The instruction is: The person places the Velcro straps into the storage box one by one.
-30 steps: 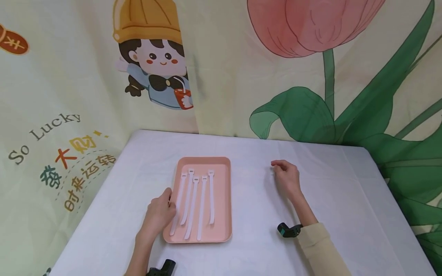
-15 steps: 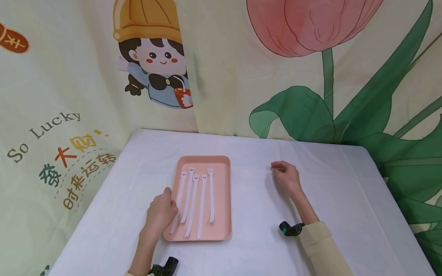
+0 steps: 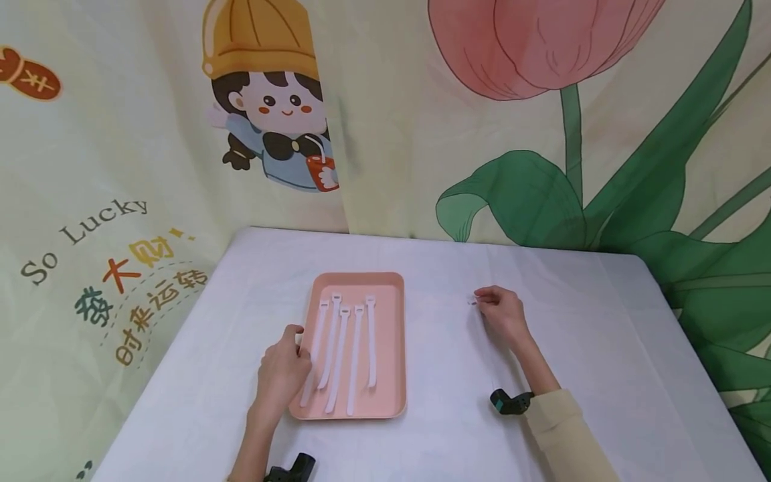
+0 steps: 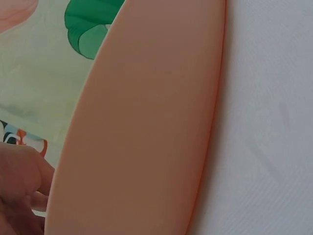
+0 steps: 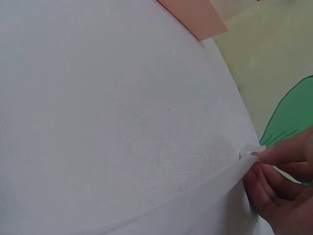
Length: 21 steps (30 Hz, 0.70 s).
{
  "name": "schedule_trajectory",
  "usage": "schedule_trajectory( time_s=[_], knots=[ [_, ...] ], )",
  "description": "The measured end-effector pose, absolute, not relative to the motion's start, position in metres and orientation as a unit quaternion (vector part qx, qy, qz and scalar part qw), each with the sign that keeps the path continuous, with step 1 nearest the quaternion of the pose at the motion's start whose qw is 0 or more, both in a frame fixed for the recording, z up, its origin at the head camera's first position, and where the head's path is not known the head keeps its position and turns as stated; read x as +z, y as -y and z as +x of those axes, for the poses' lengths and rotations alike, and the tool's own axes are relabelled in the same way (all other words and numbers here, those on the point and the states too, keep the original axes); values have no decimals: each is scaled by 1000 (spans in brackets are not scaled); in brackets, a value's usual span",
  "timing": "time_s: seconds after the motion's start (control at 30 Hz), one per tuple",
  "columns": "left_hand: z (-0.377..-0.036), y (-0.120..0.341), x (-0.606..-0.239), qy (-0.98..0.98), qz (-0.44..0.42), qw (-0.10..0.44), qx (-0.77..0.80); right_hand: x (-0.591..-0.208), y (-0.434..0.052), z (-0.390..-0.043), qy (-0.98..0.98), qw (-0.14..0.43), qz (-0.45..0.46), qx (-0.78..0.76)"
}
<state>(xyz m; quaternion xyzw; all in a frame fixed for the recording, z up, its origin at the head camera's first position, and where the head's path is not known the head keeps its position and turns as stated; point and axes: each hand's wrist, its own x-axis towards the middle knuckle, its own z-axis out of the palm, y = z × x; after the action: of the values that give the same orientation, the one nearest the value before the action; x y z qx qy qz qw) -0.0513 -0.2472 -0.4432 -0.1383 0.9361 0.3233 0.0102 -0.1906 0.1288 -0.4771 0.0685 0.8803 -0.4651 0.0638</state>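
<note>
Table point(image 3: 602, 348) under a white cloth, printed curtain point(image 3: 421, 134) behind. Pink tray point(image 3: 388, 348) sits left of centre with five white cable ties point(image 3: 355, 355) laid lengthwise in it, heads at the far end.

Left hand point(image 3: 282, 371) rests on the tray's left rim, fingers curled over the edge and touching the outermost tie — whether it pinches the tie or only the rim, I cannot tell.

Right hand point(image 3: 501, 314) is well right of the tray, on the cloth, thumb and forefinger pinching the head of a sixth tie point(image 5: 250, 149). The strap runs back toward the wrist, nearly invisible white on white.

Handling, as a judgement: the ties are feather-light, smooth nylon, springy but bendable — likely to slide or flick. Best hold is the blocky head, or the strap just behind it.
</note>
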Motion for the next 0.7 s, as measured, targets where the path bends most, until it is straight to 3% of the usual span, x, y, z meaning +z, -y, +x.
schedule_trajectory(
  time_s=[0.7],
  knots=[
    [-57,243,-442,-935,-136,6,327,-458,-136,-188,-852,65,72,-515]
  ],
)
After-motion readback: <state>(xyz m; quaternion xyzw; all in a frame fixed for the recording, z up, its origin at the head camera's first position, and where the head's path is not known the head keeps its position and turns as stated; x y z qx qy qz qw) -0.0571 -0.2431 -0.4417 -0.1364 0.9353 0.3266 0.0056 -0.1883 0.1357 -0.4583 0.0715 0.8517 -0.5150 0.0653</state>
